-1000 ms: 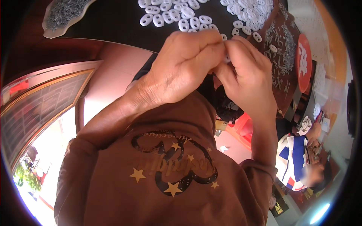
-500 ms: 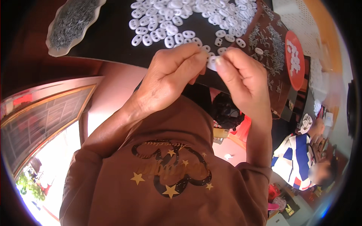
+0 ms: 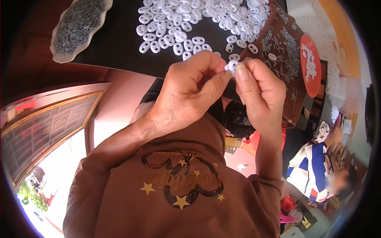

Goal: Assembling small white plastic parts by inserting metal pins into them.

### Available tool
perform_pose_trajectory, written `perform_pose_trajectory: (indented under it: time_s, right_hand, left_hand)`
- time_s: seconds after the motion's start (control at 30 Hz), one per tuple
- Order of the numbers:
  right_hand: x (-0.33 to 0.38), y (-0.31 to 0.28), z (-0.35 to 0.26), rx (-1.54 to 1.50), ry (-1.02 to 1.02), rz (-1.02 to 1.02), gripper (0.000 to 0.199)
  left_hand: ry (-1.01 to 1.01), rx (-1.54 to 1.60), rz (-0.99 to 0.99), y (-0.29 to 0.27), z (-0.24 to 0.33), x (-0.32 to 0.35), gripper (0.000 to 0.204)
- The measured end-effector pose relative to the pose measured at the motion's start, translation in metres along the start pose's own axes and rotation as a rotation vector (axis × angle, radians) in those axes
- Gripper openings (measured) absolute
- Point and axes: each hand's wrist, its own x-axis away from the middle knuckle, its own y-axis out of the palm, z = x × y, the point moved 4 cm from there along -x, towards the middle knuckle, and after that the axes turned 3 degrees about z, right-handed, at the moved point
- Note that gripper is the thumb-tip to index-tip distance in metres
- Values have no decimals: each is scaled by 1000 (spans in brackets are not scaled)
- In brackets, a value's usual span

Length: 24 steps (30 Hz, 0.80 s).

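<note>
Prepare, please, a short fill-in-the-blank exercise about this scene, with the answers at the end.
The right hand pinches a small piece whose colour is ____.
The wavy-edged tray of small grey parts lies on the ____ side of the picture.
The brown sweatshirt shows gold five-pointed ____.

Missing words: white; left; stars.

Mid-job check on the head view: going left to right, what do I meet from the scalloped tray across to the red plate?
Scalloped tray of grey pins → left hand → small white piece between the hands → right hand → red plate.
</note>
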Motion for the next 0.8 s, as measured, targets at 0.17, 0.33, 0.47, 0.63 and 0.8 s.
perform_pose_trajectory:
  time_s: [0.17,0.33,0.47,0.63,0.8]
  right_hand:
    - [7,-4,0,-36,61,38,15]
    - [15,-22,0,-34,91,48,15]
    - [20,-82,7,-15,301,329,19]
    - [-5,-178,30,588,274,416,29]
    - [-22,-193,36,885,247,408,35]
  left_hand:
    - [-63,162,25,6,-4,0,10]
    - [-175,218,-114,16,2,-1,10]
    - [-29,67,-63,6,0,-2,5]
    - [25,40,-54,-1,3,0,11]
    - [266,-108,-38,-8,4,-3,17]
